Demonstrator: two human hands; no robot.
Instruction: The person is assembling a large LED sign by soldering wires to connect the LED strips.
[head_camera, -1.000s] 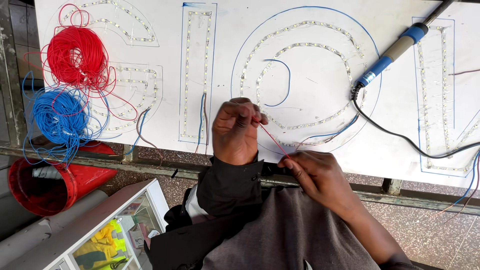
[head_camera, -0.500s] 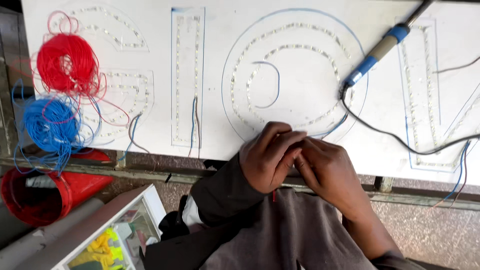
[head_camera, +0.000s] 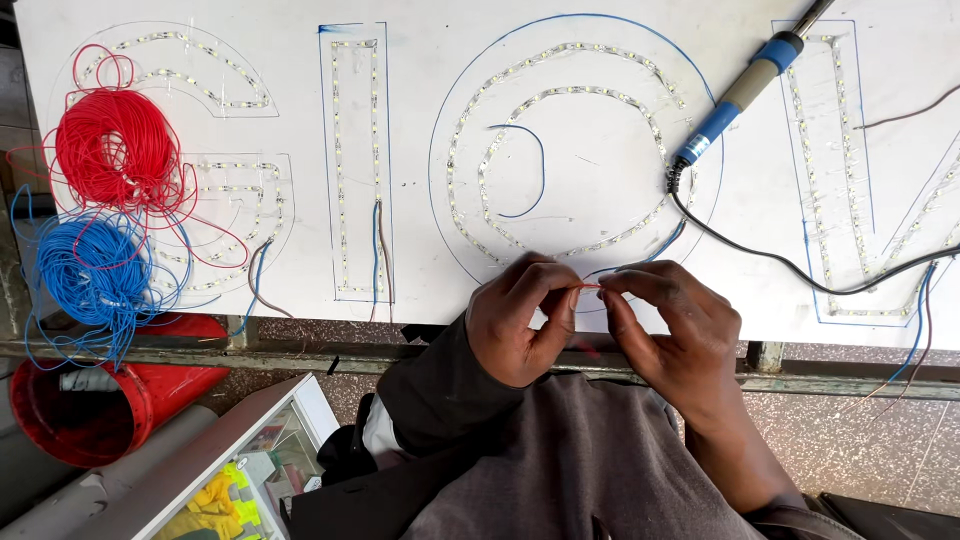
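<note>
Right at the near edge of the big white board, both hands met over a thin red wire. That little bit of wire sat between the fingertips, just in front of the round ring of tiny lights. The left hand pinched one end with thumb and first finger, and the right hand pinched the other end the same way, so both hands were closed on it. Such a wire looked very light and bendy, and thin enough to slip or kink, so it seemed best held close to its tip with only the finger ends, and gently. Both wrists were bent up from the lap, with the backs of the hands facing the camera and the knuckles curled. The other fingers were tucked in loosely. The two thumbs nearly touched. A dark sleeve covered the left arm, while the right arm was bare. Far to the right lay a blue-handled soldering iron with its black cord curling across the board. At the left sat a red bundle of wire and a blue bundle of wire, touching each other, above a red bucket.
</note>
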